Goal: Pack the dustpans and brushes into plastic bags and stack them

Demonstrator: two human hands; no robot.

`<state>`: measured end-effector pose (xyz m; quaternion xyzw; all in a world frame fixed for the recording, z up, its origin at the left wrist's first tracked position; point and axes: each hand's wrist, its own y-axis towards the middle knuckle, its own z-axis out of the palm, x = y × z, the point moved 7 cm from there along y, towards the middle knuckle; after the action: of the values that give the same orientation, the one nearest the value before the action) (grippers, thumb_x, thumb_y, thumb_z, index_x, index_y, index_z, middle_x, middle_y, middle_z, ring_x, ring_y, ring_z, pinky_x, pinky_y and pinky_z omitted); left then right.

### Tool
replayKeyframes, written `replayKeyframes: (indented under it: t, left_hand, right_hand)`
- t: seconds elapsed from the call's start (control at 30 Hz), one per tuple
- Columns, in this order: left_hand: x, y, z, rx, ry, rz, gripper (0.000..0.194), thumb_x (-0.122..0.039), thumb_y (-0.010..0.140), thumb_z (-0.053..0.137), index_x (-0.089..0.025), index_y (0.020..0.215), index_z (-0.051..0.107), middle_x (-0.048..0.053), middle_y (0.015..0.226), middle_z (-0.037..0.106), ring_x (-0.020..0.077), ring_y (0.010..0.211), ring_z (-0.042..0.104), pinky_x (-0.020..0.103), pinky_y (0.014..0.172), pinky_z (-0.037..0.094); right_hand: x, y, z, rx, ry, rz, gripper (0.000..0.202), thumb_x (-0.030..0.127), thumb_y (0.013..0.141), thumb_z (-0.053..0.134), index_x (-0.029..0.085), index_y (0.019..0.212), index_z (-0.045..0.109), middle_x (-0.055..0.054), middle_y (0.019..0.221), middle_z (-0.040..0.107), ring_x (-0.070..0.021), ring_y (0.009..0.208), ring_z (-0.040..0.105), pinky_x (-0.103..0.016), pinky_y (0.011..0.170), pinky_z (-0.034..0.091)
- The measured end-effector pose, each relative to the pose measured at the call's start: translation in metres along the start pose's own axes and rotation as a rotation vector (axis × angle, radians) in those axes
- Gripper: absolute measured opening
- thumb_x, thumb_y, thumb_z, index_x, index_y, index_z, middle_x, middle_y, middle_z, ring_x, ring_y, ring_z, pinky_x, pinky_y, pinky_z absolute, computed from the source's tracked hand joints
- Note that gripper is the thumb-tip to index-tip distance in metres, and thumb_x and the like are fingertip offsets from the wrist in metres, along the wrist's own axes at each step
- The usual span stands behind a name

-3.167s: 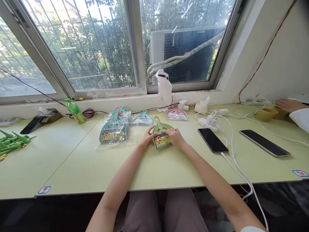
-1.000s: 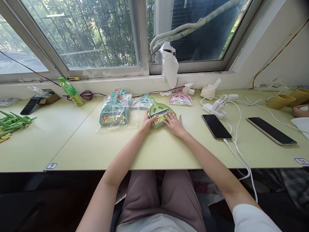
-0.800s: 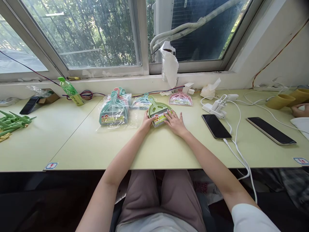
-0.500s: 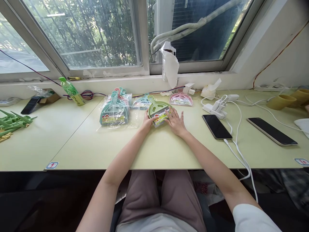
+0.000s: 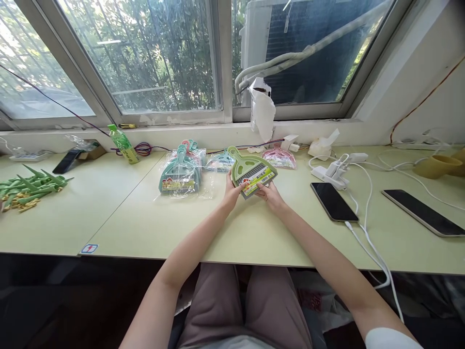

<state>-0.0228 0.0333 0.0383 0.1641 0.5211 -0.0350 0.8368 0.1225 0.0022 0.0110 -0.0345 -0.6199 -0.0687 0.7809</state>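
Note:
A light green mini dustpan and brush set (image 5: 250,165) with a printed label is held up, tilted, over the table. My left hand (image 5: 231,193) grips its lower left edge, thumb on the front. At the lower right, my right hand (image 5: 271,196) pinches the edge with its thumb in front and the other fingers hidden behind. To the left lie several teal and pink dustpan sets (image 5: 179,172) in clear plastic bags. Behind the held set are a blue dustpan set (image 5: 220,161) and a pink one (image 5: 279,156).
The pale table (image 5: 145,228) runs below a window. A smartphone (image 5: 334,201), a power strip (image 5: 330,175) with white cables and another dark device (image 5: 423,211) lie right. A green bottle (image 5: 124,144) leans back left; green plastic parts (image 5: 32,186) lie far left.
My right hand has moved from lying spread on the label to gripping the lower right edge. The set is tilted more, its label now showing more fully. The whole view has shifted slightly.

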Motion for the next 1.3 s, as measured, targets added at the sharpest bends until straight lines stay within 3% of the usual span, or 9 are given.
replayKeyframes:
  t: [0.17,0.4,0.57,0.7,0.8,0.93,1.03,1.13,1.3]
  left_hand:
    - [0.000,0.000,0.001,0.018,0.080,0.023,0.086,-0.022,0.069,0.076,-0.030,0.140,0.027,0.006,0.132,0.053,0.0223,0.122,0.050,0.039,0.102,0.043]
    - [-0.001,0.004,0.002,0.075,0.250,0.167,0.086,-0.028,0.070,0.076,-0.025,0.139,0.026,0.008,0.134,0.048,0.0220,0.126,0.046,0.037,0.108,0.036]
    - [0.001,0.006,0.000,0.064,0.343,0.123,0.078,-0.038,0.076,0.072,-0.026,0.139,0.028,0.010,0.135,0.047,0.0231,0.127,0.045,0.039,0.109,0.033]
    - [-0.029,0.009,-0.014,-0.002,0.591,0.230,0.054,-0.039,0.086,0.060,-0.027,0.134,0.040,0.011,0.140,0.043,0.0244,0.134,0.037,0.041,0.112,0.025]
    - [-0.064,0.014,-0.046,-0.263,0.970,0.380,0.042,-0.030,0.087,0.055,-0.026,0.128,0.049,0.011,0.141,0.042,0.0281,0.138,0.028,0.045,0.113,0.020]
    - [-0.085,0.023,-0.093,-0.527,1.537,0.215,0.036,-0.023,0.091,0.039,-0.018,0.121,0.058,0.019,0.130,0.049,0.0350,0.126,0.042,0.048,0.101,0.033]
    - [-0.082,0.029,-0.114,-0.528,1.704,0.013,0.041,-0.027,0.094,0.028,-0.013,0.112,0.062,0.021,0.109,0.061,0.0342,0.105,0.058,0.044,0.086,0.043]
    - [-0.070,0.031,-0.113,-0.420,1.769,-0.086,0.043,-0.029,0.095,0.026,-0.011,0.115,0.059,0.020,0.091,0.066,0.0333,0.089,0.064,0.041,0.076,0.046]
    - [-0.054,0.031,-0.101,-0.291,1.827,-0.112,0.037,-0.027,0.092,0.035,-0.008,0.115,0.058,0.023,0.093,0.067,0.0336,0.091,0.065,0.038,0.075,0.045]
  right_hand:
    - [0.006,-0.001,-0.004,-0.009,0.083,0.047,0.033,0.030,0.076,0.069,0.023,0.100,0.049,-0.005,0.105,0.070,-0.0203,0.086,0.072,-0.044,0.089,0.056]
    - [0.003,0.003,-0.012,-0.035,0.106,0.072,0.030,0.023,0.076,0.070,0.022,0.100,0.052,-0.004,0.102,0.071,-0.0217,0.084,0.072,-0.045,0.086,0.057]
    - [0.002,0.007,-0.018,-0.041,0.125,0.056,0.029,0.019,0.074,0.070,0.020,0.098,0.054,-0.004,0.095,0.073,-0.0205,0.079,0.073,-0.043,0.084,0.059]
    - [0.004,0.011,-0.030,-0.097,0.137,0.046,0.031,0.016,0.070,0.072,0.020,0.095,0.055,-0.002,0.088,0.074,-0.0197,0.073,0.072,-0.042,0.079,0.060]
    - [0.007,0.012,-0.035,-0.102,0.138,0.030,0.030,0.017,0.070,0.072,0.021,0.096,0.055,-0.002,0.089,0.074,-0.0199,0.073,0.072,-0.043,0.079,0.060]
    - [0.009,0.011,-0.034,-0.097,0.132,0.043,0.029,0.015,0.071,0.070,0.021,0.095,0.055,-0.002,0.088,0.074,-0.0194,0.071,0.072,-0.043,0.078,0.060]
    - [0.008,0.009,-0.030,-0.089,0.119,0.068,0.027,0.013,0.072,0.068,0.020,0.095,0.054,-0.002,0.087,0.074,-0.0192,0.069,0.072,-0.041,0.076,0.061]
    - [0.007,0.007,-0.026,-0.073,0.095,0.095,0.025,0.012,0.074,0.066,0.019,0.095,0.055,-0.002,0.085,0.074,-0.0182,0.066,0.071,-0.038,0.071,0.061]
    - [0.005,0.006,-0.023,-0.053,0.053,0.111,0.026,0.012,0.073,0.067,0.019,0.096,0.054,-0.003,0.085,0.074,-0.0188,0.066,0.071,-0.038,0.071,0.062]
